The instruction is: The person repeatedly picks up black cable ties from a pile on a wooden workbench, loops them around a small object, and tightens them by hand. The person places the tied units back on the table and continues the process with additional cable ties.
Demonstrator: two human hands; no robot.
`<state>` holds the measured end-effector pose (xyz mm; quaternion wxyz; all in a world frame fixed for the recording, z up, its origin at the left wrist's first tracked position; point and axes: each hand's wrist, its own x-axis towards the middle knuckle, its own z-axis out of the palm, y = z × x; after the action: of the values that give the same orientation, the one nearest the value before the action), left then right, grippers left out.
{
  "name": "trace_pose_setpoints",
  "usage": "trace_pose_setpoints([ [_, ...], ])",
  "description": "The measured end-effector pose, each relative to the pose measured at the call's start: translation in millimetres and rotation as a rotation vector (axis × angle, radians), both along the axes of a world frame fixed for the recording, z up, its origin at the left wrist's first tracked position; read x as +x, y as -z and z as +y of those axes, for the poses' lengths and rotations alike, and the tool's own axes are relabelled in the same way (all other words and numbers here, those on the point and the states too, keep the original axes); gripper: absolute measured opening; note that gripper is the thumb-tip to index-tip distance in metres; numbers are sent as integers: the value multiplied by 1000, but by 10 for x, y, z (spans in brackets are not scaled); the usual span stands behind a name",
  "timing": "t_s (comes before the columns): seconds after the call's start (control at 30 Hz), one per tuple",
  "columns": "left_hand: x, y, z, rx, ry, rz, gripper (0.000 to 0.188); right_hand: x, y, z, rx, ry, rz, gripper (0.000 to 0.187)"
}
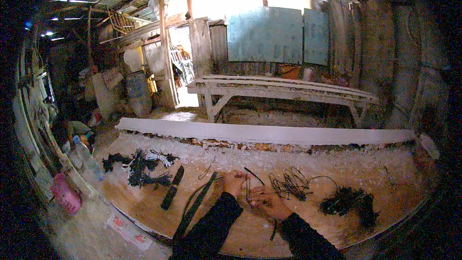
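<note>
Head view: both hands meet on a workbench (144,202), left hand (234,182) and right hand (266,202) pinching 1 thin dark cord (248,190) between them. Loose coils (291,184) just right could snag it; a knife (172,188) lies left.

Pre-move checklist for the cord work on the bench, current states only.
1. Both hands on the thin dark cord: ok; left hand and right hand pinch it between them.
2. Grip firmness: cannot tell; the fingers are too small in the picture.
3. Loose wire loops clear of the right hand: ok, apart, just to its right.
4. Dark tangled pile at hand: ok, further right on the wooden bench.
5. Knife-like dark tool clear of the hands: ok, lying to the left.
6. Cord free of knots: cannot tell.
</note>
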<state>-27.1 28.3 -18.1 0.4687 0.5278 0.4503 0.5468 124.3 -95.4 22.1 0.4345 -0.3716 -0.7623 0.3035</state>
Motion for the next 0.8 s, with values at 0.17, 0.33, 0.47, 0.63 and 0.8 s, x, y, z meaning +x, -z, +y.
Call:
trace_pose_setpoints([
  [0.17,114,110,18,195,33,125,7,68,-20,22,4,-46,63,13],
  [0.33,176,137,-83,176,95,256,4,60,-40,-67,-267,1,136,13],
  [0.47,262,296,-14,235,189,147,7,82,29,17,-285,-14,243,9],
  [0.63,262,284,-37,423,312,300,13,145,63,126,-68,352,494,9],
  [0.8,232,-109,-338,-40,711,193,20,285,-155,121,-68,656,354,7],
])
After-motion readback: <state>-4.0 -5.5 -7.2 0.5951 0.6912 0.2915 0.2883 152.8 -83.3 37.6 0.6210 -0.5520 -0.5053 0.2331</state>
